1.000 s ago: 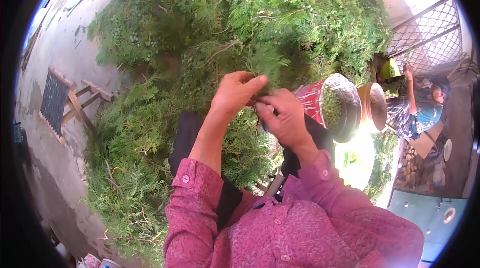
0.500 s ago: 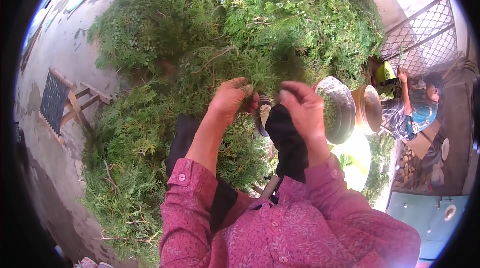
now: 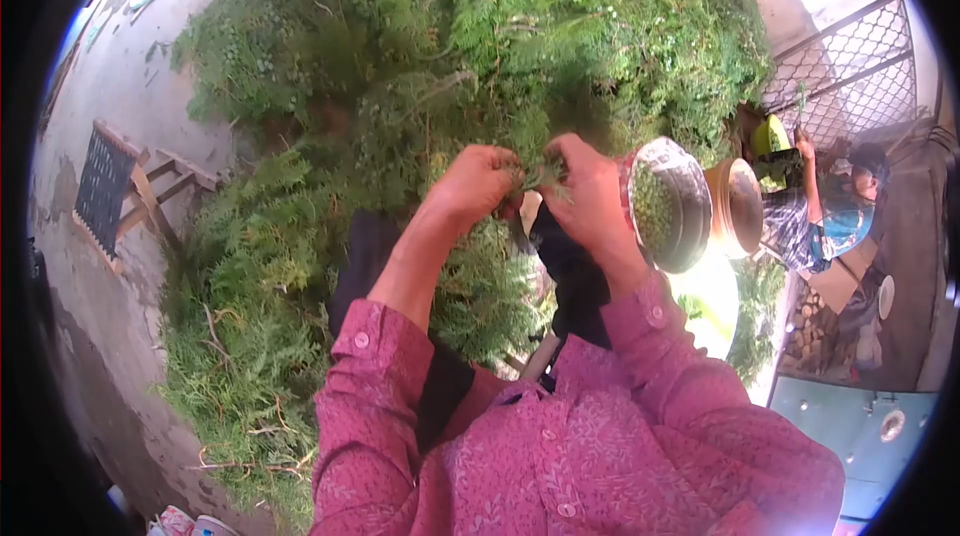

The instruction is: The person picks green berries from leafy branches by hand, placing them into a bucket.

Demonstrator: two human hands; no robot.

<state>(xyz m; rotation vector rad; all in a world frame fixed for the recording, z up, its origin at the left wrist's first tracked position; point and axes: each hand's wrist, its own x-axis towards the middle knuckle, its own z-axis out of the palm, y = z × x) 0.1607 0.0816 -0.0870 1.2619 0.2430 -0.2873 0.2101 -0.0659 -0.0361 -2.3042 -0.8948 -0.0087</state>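
Observation:
My left hand [image 3: 470, 184] is closed in a pinch on a small green evergreen sprig [image 3: 541, 176]. Facing it, my right hand [image 3: 592, 198] has its thumb and fingers closed on the same sprig, whose leaves show between both hands. Just right of my right hand stands a metal basin [image 3: 692, 198] holding many small green berries [image 3: 655, 211]. Cut evergreen branches [image 3: 330, 46] are heaped in front of me and to the left, some bearing pale berries.
A tan bucket [image 3: 737, 206] stands beyond the basin, with a bright yellow-green tub [image 3: 708, 311] nearer me. Another person [image 3: 845, 216] sits at the right by a mesh gate [image 3: 850, 66]. A low wooden stool [image 3: 110, 196] stands at the left.
My right hand has moved left and away from me, and its fingers have closed on the sprig. My left hand has shifted slightly farther away and still pinches the sprig.

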